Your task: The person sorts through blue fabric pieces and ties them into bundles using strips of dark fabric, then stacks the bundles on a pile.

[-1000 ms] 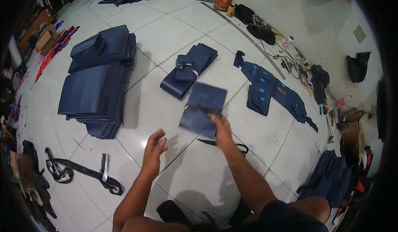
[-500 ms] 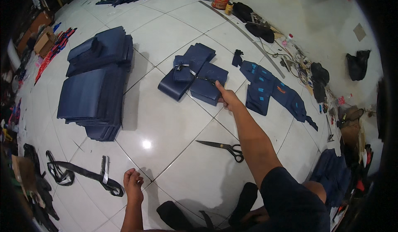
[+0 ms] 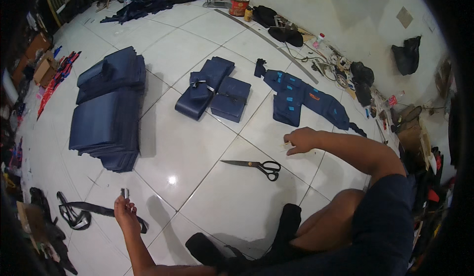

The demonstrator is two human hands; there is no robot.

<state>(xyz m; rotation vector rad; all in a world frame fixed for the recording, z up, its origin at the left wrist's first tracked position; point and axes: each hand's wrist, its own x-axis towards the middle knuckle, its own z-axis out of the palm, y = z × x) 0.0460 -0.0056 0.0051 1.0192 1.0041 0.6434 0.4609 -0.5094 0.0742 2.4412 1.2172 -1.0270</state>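
My left hand (image 3: 127,213) is closed at the end of a long black-and-white fabric strip (image 3: 91,207), whose short end pokes up past my fingers. The rest of the strip lies looped on the floor to the left. My right hand (image 3: 303,140) hovers right of the black-handled scissors (image 3: 254,165), fingers bent around a small pale scrap, too small to name. Ahead are a tied bundle of dark blue pieces (image 3: 232,98) and a folded blue bundle tied with a strip (image 3: 195,103). A dark blue fabric piece with light blue marks (image 3: 291,96) lies beyond my right hand.
Tall stacks of dark blue pieces (image 3: 106,128) stand at the left. A long metal strip (image 3: 266,44) lies along the wall, with a red can (image 3: 239,6), cables and black bags (image 3: 363,81) nearby. My feet (image 3: 291,217) are at the front.
My right hand has left the tied blue bundle and come back toward me, right of the scissors. My left hand has moved left and closed on the strip's end. The view has shifted slightly.
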